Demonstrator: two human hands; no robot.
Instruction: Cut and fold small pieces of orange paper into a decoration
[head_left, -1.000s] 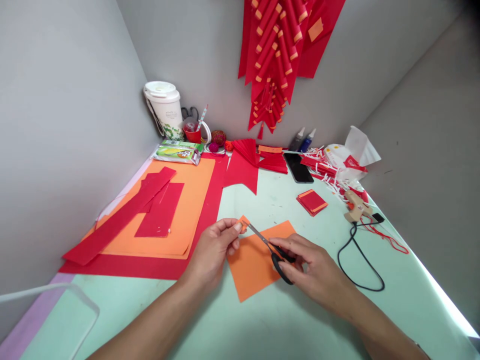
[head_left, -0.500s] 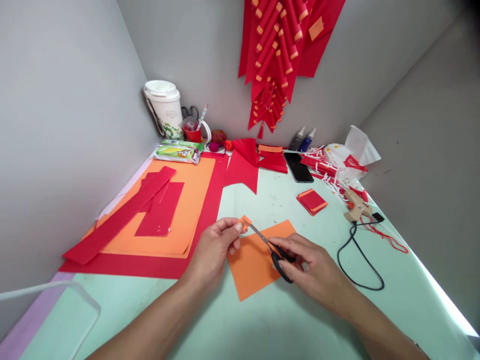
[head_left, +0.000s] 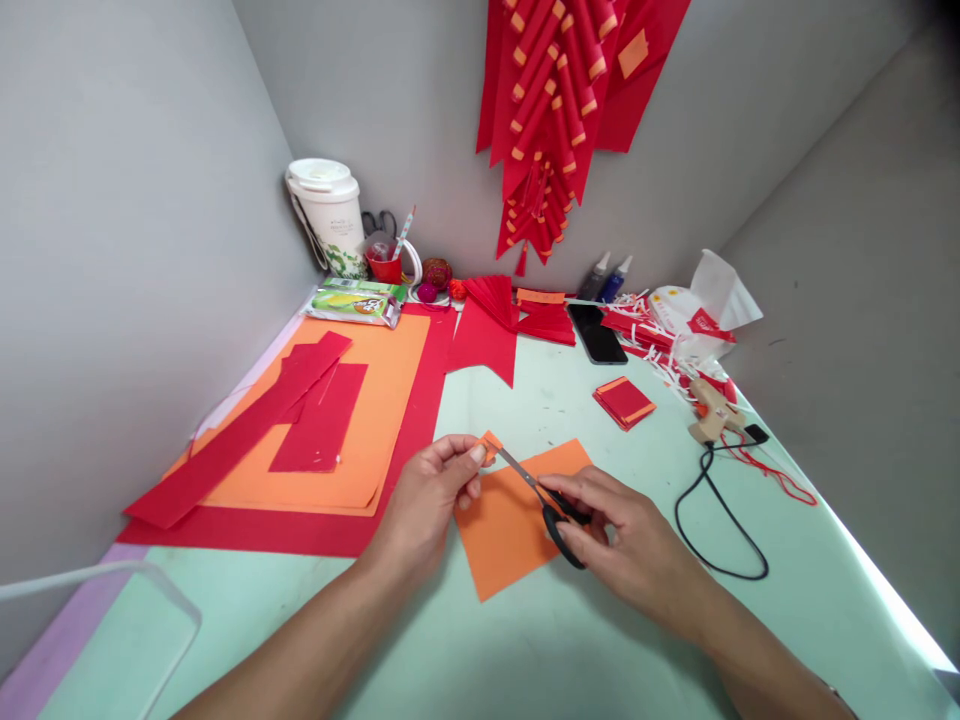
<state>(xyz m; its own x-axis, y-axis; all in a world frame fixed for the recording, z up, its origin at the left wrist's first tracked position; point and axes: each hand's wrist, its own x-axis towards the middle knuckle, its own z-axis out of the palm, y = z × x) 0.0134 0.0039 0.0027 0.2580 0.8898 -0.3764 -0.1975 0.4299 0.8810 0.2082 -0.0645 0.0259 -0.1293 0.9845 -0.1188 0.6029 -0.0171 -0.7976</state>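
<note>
Between its thumb and fingers, my left hand (head_left: 431, 495) pinches a small orange paper piece (head_left: 490, 440). My right hand (head_left: 619, 530) holds black-handled scissors (head_left: 555, 525), fingers around the handles. The blade tips point up and left and meet the edge of the small piece. An orange paper sheet (head_left: 510, 535) lies on the pale green table below both hands. Beyond my right hand sits a small stack of red and orange cut pieces (head_left: 625, 402).
Red strips (head_left: 247, 425) lie on large orange sheets (head_left: 382, 400) at the left. Along the back stand a white cup (head_left: 330, 215) and a phone (head_left: 597, 335). A glue gun (head_left: 712, 410) with a black cable is at the right. Red paper decorations (head_left: 547, 110) hang on the wall.
</note>
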